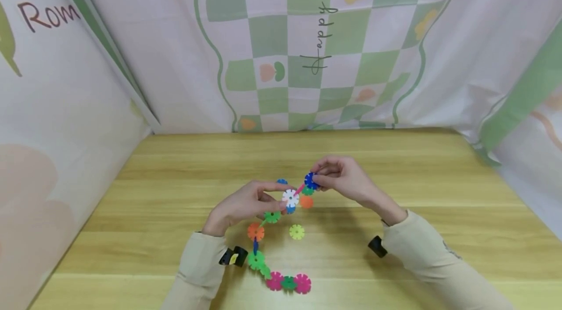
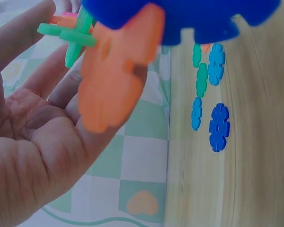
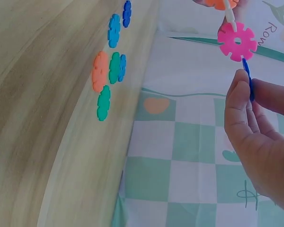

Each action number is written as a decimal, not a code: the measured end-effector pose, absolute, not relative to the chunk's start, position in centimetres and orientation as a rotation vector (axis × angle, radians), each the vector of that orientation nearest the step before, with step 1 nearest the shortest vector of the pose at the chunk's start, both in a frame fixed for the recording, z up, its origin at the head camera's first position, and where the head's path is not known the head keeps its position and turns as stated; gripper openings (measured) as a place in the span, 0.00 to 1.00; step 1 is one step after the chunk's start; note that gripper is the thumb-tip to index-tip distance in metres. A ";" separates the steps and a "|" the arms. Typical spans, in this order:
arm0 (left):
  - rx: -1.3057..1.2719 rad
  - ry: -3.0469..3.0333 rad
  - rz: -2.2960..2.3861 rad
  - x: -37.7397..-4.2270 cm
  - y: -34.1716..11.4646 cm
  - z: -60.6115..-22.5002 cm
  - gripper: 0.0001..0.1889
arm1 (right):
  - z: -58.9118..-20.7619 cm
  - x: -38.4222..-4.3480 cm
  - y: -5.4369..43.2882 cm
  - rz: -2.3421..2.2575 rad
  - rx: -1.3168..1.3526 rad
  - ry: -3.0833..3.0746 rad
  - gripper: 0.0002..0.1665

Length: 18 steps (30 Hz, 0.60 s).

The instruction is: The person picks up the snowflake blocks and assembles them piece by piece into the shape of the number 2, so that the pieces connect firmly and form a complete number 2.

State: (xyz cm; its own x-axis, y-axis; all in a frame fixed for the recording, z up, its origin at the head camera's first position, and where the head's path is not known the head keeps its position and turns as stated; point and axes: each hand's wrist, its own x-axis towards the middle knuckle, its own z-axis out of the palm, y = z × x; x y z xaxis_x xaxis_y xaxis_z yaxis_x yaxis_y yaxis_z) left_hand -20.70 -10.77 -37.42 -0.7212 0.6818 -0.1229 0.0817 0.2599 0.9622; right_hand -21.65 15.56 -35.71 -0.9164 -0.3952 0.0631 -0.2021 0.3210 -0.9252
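Observation:
A chain of notched plastic snowflake discs runs from my left hand (image 1: 248, 202) down toward the front, ending in a pink disc (image 1: 302, 283). My left thumb and fingers pinch the chain close to its white disc (image 1: 291, 197). Beyond that sits a pink disc (image 3: 237, 42), seen edge-on in the head view. My right hand (image 1: 347, 179) pinches a dark blue disc (image 3: 250, 85) between thumb and fingers. The blue disc's edge meets the pink rim; whether they interlock I cannot tell. An orange disc (image 2: 113, 80) of the chain looms near the left palm.
Loose discs lie on the wooden table (image 1: 439, 193): a yellow one (image 1: 296, 232) below the hands, an orange one (image 1: 306, 202), a green one (image 1: 308, 192) and several blue ones, such as the dark blue disc (image 2: 219, 127). A patterned curtain (image 1: 268, 36) hangs behind the table.

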 end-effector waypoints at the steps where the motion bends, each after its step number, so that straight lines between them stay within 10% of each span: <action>1: 0.687 2.003 1.487 -20.7 -10.8 -37.4 0.23 | -35.7 -21.6 15.6 -1.640 -0.554 2.410 0.10; 18: 0.672 2.067 1.484 -20.6 -10.4 -37.6 0.19 | -36.1 -21.4 15.6 -1.663 -0.537 2.387 0.10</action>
